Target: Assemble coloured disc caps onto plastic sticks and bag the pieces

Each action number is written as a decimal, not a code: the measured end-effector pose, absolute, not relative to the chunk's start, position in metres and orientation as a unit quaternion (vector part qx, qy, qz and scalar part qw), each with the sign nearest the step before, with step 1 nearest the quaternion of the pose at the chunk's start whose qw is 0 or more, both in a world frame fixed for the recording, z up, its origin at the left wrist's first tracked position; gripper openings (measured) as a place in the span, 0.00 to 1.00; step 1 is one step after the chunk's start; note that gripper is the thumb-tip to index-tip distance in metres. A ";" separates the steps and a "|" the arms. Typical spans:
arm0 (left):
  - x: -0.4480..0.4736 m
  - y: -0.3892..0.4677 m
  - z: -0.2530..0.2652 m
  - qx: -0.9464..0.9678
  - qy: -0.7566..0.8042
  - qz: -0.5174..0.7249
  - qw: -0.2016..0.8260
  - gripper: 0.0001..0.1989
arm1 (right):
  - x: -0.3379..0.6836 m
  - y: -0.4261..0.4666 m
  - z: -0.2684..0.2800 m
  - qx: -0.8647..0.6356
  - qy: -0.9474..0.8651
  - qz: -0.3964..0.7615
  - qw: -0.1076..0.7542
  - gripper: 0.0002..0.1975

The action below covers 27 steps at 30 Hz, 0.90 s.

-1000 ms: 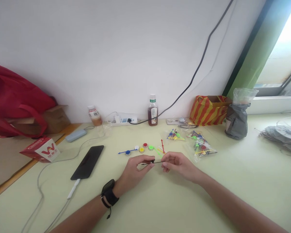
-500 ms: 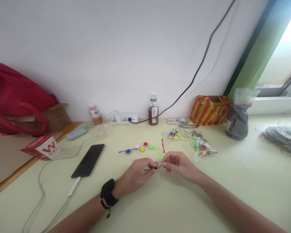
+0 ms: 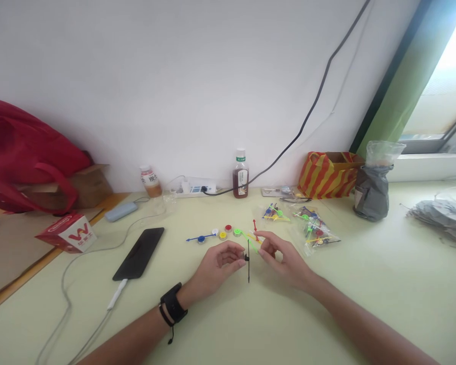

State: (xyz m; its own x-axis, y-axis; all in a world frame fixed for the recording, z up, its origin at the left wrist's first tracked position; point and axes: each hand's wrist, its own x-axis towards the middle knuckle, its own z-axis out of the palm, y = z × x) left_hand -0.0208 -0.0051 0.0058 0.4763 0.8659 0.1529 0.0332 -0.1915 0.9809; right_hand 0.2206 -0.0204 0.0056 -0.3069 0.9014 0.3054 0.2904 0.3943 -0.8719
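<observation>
My left hand (image 3: 223, 263) pinches a black arrow spinner (image 3: 249, 271) by its small round base, and its thin arrow stands almost straight up and down. Just right of it, my right hand (image 3: 283, 253) hovers with index finger and thumb apart, holding nothing. Beyond the hands lie a blue arrow spinner (image 3: 201, 239) and round bases in white (image 3: 215, 232), yellow (image 3: 223, 235) and red (image 3: 228, 228). A green spinner (image 3: 237, 232) has its arrow reaching toward my right fingers. A red arrow (image 3: 255, 225) lies partly behind that hand.
Clear bags of coloured spinners (image 3: 275, 212) lie at the right. A phone (image 3: 139, 253) with a cable and a red-and-white box (image 3: 66, 233) are at the left. Along the wall stand a dark drink bottle (image 3: 240, 175), a power strip (image 3: 201, 188) and a striped bag (image 3: 327, 175).
My right fingers have parted from the black spinner's arrow and opened. The arrow has turned from roughly sideways to upright in view, while my left hand keeps hold of the base.
</observation>
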 end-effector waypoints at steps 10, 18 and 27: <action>-0.021 -0.002 0.005 0.621 0.333 0.407 0.581 0.14 | 0.213 -0.030 0.004 -0.355 -0.712 0.459 0.394 0.24; -0.021 -0.001 0.002 0.618 0.330 0.420 0.578 0.17 | 0.217 -0.024 0.013 -0.391 -0.672 0.473 0.415 0.28; -0.021 -0.003 0.004 0.656 0.338 0.374 0.562 0.15 | 0.208 -0.033 0.013 -0.368 -0.720 0.466 0.358 0.09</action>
